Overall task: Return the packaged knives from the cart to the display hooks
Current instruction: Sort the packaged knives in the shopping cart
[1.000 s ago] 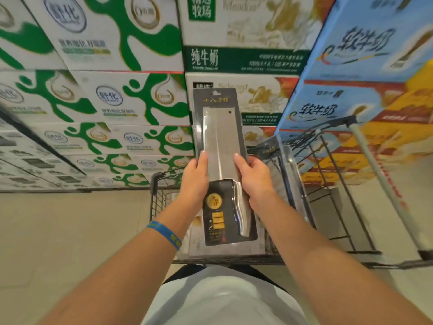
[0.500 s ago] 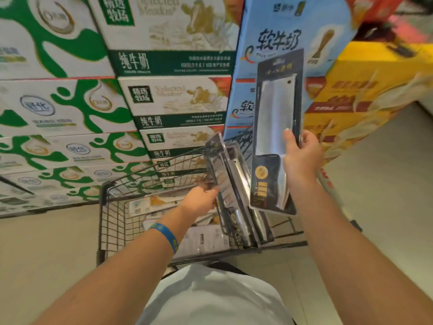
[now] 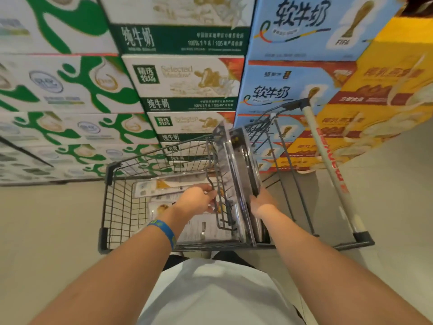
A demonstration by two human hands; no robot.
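Observation:
Several packaged knives point(image 3: 242, 160) stand on edge in clear blister packs against the wire flap point(image 3: 216, 184) at the near end of the shopping cart point(image 3: 112, 207). My right hand point(image 3: 261, 202) grips the rightmost upright pack low on its edge. On the other side of the flap, my left hand point(image 3: 196, 199) has its fingers curled on the wire. More flat packs point(image 3: 161, 186) lie on the basket floor. No display hooks are in view.
The cart's white push handle point(image 3: 328, 165) slants down the right side. Stacked milk cartons point(image 3: 187, 78) form a wall just beyond the cart, green and white to the left, blue and yellow to the right. Bare floor lies on both sides.
My right hand has brought the raised knife pack down into the upright stack in the cart. My left hand stays at the wire flap. The view has swung back over the cart.

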